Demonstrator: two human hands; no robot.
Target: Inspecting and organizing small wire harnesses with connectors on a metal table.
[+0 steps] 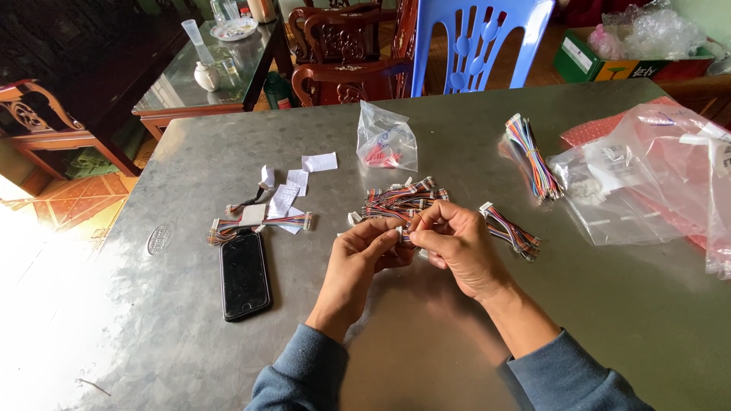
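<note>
- A small wire harness, thin multicoloured strands ending in a white plastic plug, was pinched between the two hands above the bench; most of it was hidden by the fingers, so its full length could not be made out.
- The left hand had its grip closed on the near end of the harness, thumb against fingertips.
- The right hand had its grip closed on the same harness from the other side, fingers curled over it; the two hands touched at the fingertips.
- Just beyond the grip lay a loose pile of similar harnesses, tangled, with white plugs showing.
- Just right of the right hand lay a short bundle of striped wires; farther off the same way, a taller tied bundle and crumpled clear plastic bags, cut off by the frame edge.
- Beyond the pile stood a small clear bag with red parts inside, too blurred to tell.
- Left of the left hand lay a black phone, flat and glossy, and beyond it white paper slips over more harnesses.
- The bench was dull grey metal, smooth and faintly streaked.
</note>
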